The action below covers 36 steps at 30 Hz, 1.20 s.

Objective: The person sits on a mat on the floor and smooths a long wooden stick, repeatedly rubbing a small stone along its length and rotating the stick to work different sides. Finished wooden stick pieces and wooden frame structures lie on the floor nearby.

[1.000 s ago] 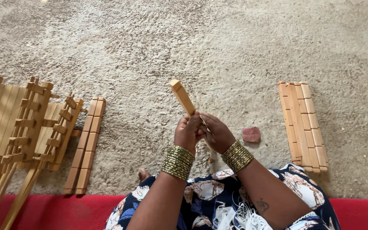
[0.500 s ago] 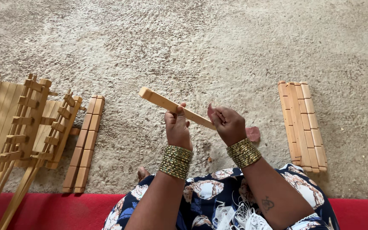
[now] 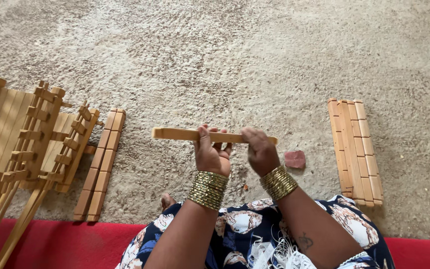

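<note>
Between both hands [image 3: 235, 152], level bamboo strip [image 3: 180, 134]

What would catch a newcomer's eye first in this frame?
At centre, the left hand and right hand, both with stacked gold bangles, hold a wooden slat level above the sandy ground. A slatted wooden frame lies at far left, a bundle of notched slats at right, and a small reddish stone beside the right hand.
</note>
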### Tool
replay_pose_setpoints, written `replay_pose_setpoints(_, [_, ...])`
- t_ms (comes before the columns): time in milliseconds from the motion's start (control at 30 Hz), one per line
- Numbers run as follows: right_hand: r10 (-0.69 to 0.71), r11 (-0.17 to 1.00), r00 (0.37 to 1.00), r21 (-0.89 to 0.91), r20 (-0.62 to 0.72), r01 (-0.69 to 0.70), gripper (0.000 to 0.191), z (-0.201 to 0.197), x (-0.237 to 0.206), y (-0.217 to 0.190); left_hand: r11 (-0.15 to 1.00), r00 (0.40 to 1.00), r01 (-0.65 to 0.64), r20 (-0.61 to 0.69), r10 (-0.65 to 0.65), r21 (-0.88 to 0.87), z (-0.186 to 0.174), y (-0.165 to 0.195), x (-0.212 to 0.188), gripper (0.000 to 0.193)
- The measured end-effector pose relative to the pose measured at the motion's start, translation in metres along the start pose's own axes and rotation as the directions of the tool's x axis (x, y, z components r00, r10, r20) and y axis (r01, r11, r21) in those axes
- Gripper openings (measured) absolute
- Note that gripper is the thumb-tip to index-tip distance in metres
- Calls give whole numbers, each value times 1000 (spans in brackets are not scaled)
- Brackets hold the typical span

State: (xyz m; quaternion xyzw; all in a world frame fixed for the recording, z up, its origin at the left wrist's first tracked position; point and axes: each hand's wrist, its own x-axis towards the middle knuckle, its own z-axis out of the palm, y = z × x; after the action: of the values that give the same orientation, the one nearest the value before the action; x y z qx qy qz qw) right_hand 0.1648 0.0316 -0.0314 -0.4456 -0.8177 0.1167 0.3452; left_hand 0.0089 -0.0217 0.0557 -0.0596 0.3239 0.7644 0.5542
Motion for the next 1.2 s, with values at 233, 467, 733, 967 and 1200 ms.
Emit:
replay_pose_setpoints(233, [404,908,891,26,206,-417,51,-8,7,-7,996,996,-58,-73,53,-68,-10,-3,2,38])
replay_pose_setpoints(467, [-80,988,972,144,223,48,48,-11,-2,-49,999,997,-30,-73,33,34,-23,-27,-1,37])
replay_pose_setpoints(733, [257,966,951,-52,170,-252,59,-7,12,14,996,986,-34,-166,20,-80,-11,-7,-7,38])
replay_pose_setpoints(967, [16,988,989,147,149,-38,50,3,0,-21,996,989,-56,-138,45,-75,-21,-19,1,37])
replay_pose_setpoints(1200, [-237,968,958,125,162,218,47,3,-3,-37,996,985,-71,-163,61,-56,-29,-26,6,33])
